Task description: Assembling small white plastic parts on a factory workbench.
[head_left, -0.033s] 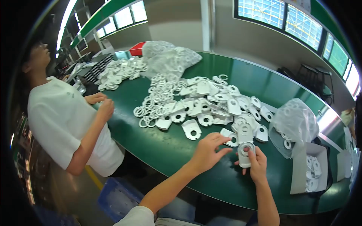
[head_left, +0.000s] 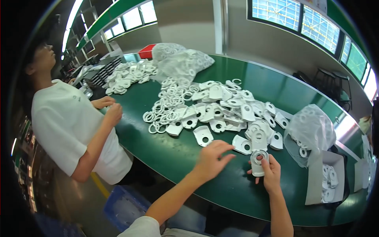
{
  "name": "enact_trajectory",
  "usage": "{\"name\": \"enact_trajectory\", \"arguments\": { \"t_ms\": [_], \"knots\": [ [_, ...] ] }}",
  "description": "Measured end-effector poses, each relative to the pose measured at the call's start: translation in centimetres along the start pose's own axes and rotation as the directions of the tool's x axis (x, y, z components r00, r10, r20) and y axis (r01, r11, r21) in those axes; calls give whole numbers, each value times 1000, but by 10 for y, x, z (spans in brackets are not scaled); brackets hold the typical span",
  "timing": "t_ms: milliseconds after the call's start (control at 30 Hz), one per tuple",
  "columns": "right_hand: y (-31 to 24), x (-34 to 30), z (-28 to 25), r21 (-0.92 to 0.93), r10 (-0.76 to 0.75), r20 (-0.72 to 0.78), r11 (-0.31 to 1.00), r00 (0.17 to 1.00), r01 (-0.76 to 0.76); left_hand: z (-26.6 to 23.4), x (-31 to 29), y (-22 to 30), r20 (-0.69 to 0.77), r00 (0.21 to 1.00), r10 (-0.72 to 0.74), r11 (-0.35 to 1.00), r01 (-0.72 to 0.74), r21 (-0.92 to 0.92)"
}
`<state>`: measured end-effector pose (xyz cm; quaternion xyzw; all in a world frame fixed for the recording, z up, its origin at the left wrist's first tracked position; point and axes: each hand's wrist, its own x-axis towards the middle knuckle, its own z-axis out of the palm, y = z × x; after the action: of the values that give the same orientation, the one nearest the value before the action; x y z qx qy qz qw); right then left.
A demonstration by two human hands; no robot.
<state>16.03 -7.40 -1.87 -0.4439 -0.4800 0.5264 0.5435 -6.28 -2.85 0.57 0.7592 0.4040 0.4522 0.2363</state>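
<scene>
My right hand (head_left: pixel 271 175) grips a white plastic housing piece (head_left: pixel 258 170), rounded at the top, with a ring-shaped opening near its upper end. The thumb lies at the opening and fingertips show at the piece's left edge. To its left, my left hand (head_left: pixel 211 161) hovers over the table with fingers and thumb apart and nothing in them. Just beyond both hands lies a heap of similar white plastic pieces (head_left: pixel 215 93). Loose white rings (head_left: pixel 164 104) are piled along the heap's left side. One separate flat piece (head_left: pixel 203 136) rests near my left hand.
The green table (head_left: pixel 158 158) curves around me. On the right stand a clear plastic bag (head_left: pixel 310 126) of rings and an open carton (head_left: pixel 314 181) holding white pieces. A larger bag (head_left: pixel 177 65) and a red bin (head_left: pixel 147 51) sit farther back. A co-worker (head_left: pixel 75 126) stands at left.
My left hand has drawn slightly left, away from the piece in my right hand. The right hand keeps its hold. The whole view has shifted a little.
</scene>
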Motion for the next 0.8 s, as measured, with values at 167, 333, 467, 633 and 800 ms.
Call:
{"name": "enact_trajectory", "arguments": {
  "t_ms": [167, 333, 467, 633, 800],
  "knots": [
    [5, 6, 13, -11, 19, 44, 1000, 999, -19, -105, -34, -83, -349, 934, -76, 803, 264, 533],
    [7, 6, 10, -15, 12, 58, 1000, 998, -12, -148, -33, -120, -338, 937, -91, 695, 303, 653],
    [5, 5, 9, -13, 12, 49, 1000, 999, -11, -157, -27, -132, -209, 978, 10, 688, 145, 711],
    [5, 6, 8, -21, 20, 53, 1000, 998, -19, -160, -26, -134, -118, 991, -66, 763, 126, 634],
    [5, 6, 8, -11, 35, 52, 999, 998, -34, -158, -19, -134, -105, 993, 57, 604, 50, 795]
  ]
}}
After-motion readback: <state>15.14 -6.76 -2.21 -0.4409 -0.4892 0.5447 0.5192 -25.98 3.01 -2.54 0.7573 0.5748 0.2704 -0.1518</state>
